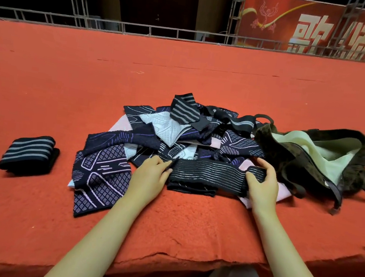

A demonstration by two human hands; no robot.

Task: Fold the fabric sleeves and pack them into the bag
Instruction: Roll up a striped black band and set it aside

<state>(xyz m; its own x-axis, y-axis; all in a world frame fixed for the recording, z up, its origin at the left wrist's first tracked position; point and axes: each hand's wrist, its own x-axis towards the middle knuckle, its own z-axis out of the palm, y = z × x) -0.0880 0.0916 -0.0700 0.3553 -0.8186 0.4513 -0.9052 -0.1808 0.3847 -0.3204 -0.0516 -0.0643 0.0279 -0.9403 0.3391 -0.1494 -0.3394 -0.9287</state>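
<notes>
Head view looks down on a red felt-covered surface (45, 89) whose ragged front edge runs across the lower part of the frame. At centre lies a loose pile of fabric sleeves (154, 132), navy, white and pink with line patterns, overlapping one another. Right of the pile, touching it, sits an open dark bag (274, 147) with a pale lining and straps trailing to the right edge. At left, well apart from the pile, rests a folded striped sleeve (28, 156). Behind the surface run a metal truss rail (144, 29) and, upper right, a red banner (305, 27). Bare felt stretches wide above the pile and at lower left.

Just below the pile, a black sleeve with thin white stripes (206, 176) is stretched flat between both hands. The left hand (149, 178) pinches its left end with curled fingers; the right hand (263, 182) grips its right end, fingers wrapped over the edge.
</notes>
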